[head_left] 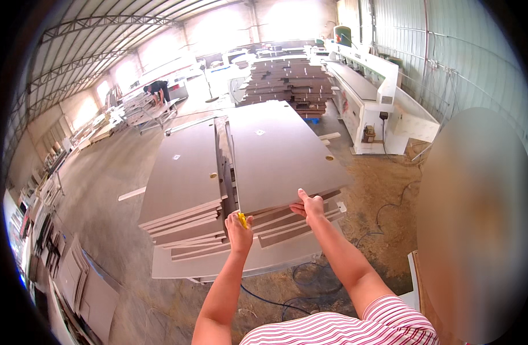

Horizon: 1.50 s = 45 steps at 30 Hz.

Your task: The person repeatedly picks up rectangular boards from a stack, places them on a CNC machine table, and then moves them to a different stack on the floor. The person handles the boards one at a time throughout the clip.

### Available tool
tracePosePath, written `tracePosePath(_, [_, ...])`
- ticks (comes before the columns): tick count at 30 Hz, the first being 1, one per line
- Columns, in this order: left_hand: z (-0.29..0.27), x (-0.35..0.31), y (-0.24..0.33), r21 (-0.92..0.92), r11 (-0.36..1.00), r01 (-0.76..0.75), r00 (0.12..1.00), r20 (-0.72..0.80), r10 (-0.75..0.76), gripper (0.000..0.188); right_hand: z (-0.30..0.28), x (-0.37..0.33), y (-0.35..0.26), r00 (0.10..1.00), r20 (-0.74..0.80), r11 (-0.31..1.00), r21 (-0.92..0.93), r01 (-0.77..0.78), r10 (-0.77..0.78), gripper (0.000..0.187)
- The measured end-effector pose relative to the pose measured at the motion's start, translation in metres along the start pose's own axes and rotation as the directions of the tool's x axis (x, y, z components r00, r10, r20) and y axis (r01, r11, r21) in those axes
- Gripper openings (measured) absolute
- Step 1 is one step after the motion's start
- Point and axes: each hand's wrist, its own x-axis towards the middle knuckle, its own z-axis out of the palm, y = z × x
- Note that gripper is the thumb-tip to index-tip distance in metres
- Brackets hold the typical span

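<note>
My left hand [239,234] is closed around a small yellow tool [242,219], its exact kind hidden by the fingers. That hand is at the near left corner of a large grey-brown board [281,155], which lies on top of the right-hand stack. At the same board's near edge is my right hand [310,208], thumb over the top and fingers at the underside. The board has a small white label and a round hole near its right edge. Left of it stands a second stack of similar boards [183,161], its layers unevenly lined up.
A pale base board [178,267] lies beneath both stacks. Farther back are a tall pile of brown panels [287,83] and a long white machine [367,95]. Cables [275,302] run over the floor. Another person [156,90] bends over panels at the far left.
</note>
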Motion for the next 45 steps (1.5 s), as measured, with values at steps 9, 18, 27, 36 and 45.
tracePosePath(9, [0.04,0.053,-0.015,-0.041,0.999,-0.026,0.997,0.074,0.029,0.033,0.002,0.016,-0.01,0.976,-0.158,0.975,-0.188,0.119,-0.149,0.053])
tracePosePath(18, [-0.011,0.019,-0.007,-0.649,0.752,0.118,0.95,0.295,0.105,0.034,-0.175,-0.17,0.197,0.959,-0.214,0.953,-0.196,-0.229,0.186,0.031])
tracePosePath(27, [-0.06,-0.18,0.042,-0.331,0.751,0.571,-0.452,0.638,0.624,0.031,-0.237,-0.47,0.398,0.756,-0.577,0.449,-0.612,-0.651,0.309,0.018])
tracePosePath(36, [-0.233,-0.399,0.192,-0.902,0.404,0.153,-0.932,0.004,0.362,0.026,-0.185,-0.676,0.509,0.267,-0.928,0.928,0.165,-0.334,0.261,0.033])
tracePosePath(45, [-0.375,-0.611,0.228,-0.935,-0.004,0.355,-0.932,-0.353,-0.086,0.027,-0.116,-0.921,0.64,-0.462,-0.73,0.844,0.529,0.084,0.504,0.03])
